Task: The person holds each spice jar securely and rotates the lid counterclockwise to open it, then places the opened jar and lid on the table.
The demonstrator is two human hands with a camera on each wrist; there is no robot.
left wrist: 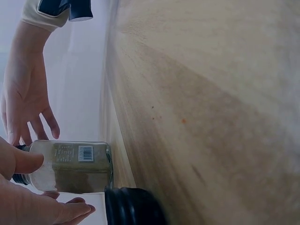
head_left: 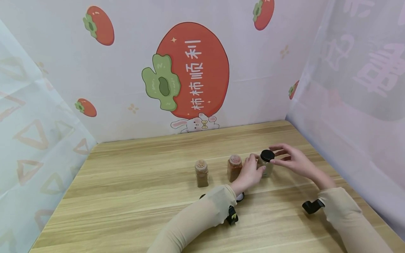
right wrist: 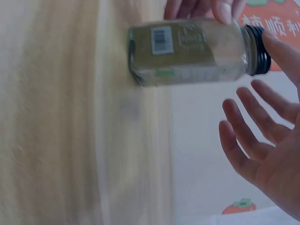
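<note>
A clear glass spice jar [head_left: 267,171] with olive-brown powder and a black lid [head_left: 267,155] stands at the right of the table. My left hand [head_left: 250,175] grips its body, thumb across the near side. In the left wrist view, the barcode label on the jar [left wrist: 84,166] shows past the left thumb. Around the lid is my right hand [head_left: 294,161], its thumb side at the lid's edge. The right wrist view shows the other fingers [right wrist: 248,140] of that hand spread loosely, apart from the lid.
Left of the hands stand two spice jars with perforated tops, one brown [head_left: 201,175] and one reddish [head_left: 235,170]. A loose black lid [head_left: 240,196] lies partly hidden by the left sleeve, with another dark edge beyond it. Fabric walls enclose the wooden table [head_left: 126,196].
</note>
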